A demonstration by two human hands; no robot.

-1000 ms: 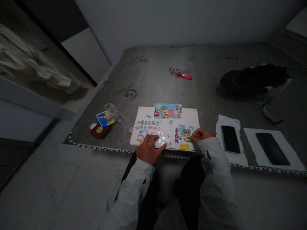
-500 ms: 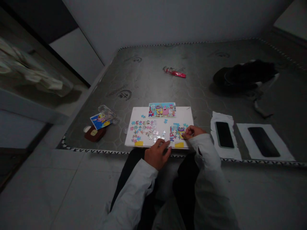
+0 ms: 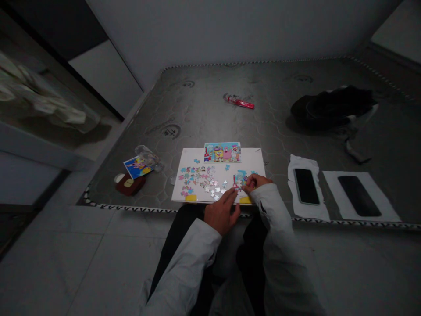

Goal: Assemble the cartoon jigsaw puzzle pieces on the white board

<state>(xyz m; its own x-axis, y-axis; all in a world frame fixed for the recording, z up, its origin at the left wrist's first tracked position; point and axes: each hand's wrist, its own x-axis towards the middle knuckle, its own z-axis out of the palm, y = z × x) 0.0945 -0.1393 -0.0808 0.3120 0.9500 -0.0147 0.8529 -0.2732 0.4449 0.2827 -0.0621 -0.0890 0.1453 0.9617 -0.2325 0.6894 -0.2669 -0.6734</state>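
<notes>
A white board [image 3: 179, 186] lies near the front edge, with loose jigsaw pieces [image 3: 197, 171] spread over its left half. Partly joined pieces [image 3: 240, 179] lie on the right, partly hidden by my fingers. A printed cartoon picture [image 3: 222, 152] rests at the board's top edge. My left hand [image 3: 223, 213] has its fingertips on the lower left of the joined pieces, fingers apart, and nothing shows in it. My right hand [image 3: 256, 182] is bent over their right side, thumb and fingers pinched together; what is between them is too small to tell.
At the left are a brown case [image 3: 130, 184], a blue and yellow card [image 3: 138, 166] and a clear plastic item [image 3: 147, 156]. Two phones [image 3: 307, 186] [image 3: 359, 196] lie on white sheets at the right. A red packet [image 3: 241, 103] and a black bag [image 3: 335, 107] lie farther back.
My left hand has moved right and slightly forward onto the joined pieces. My right hand has shifted left, closer to my left hand, and now covers the yellow figure.
</notes>
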